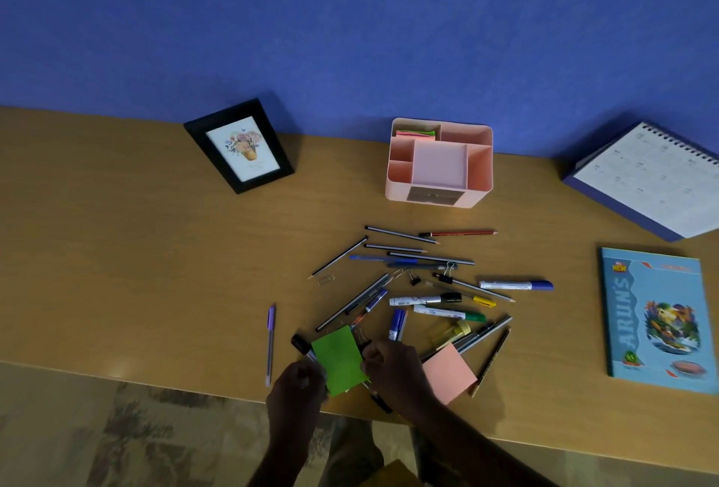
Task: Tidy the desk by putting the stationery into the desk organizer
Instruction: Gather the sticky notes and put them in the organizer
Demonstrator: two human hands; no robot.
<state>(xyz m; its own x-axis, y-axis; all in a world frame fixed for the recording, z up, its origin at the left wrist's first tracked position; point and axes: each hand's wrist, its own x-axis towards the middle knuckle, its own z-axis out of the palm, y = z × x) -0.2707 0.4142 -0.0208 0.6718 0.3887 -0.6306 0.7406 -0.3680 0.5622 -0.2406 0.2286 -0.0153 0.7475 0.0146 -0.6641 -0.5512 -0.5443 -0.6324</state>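
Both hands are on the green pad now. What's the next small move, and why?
Probably lift the green pad, gripped by the left hand and right hand, toward the organizer; its back-left compartment already holds coloured notes, so the pad likely belongs there.

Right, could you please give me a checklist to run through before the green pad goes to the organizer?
1. Grip on the green pad: the left hand and right hand hold its side edges. Ok.
2. Pad free of clutter: a black marker lies at its far left corner; contact is unclear. Cannot tell.
3. Desk route clear: pens and markers lie between the pad and the organizer, so lift over them. Not ok.
4. Organizer upright, compartments open upward. Ok.
5. Room beside the sticky notes in its back left compartment. Cannot tell.
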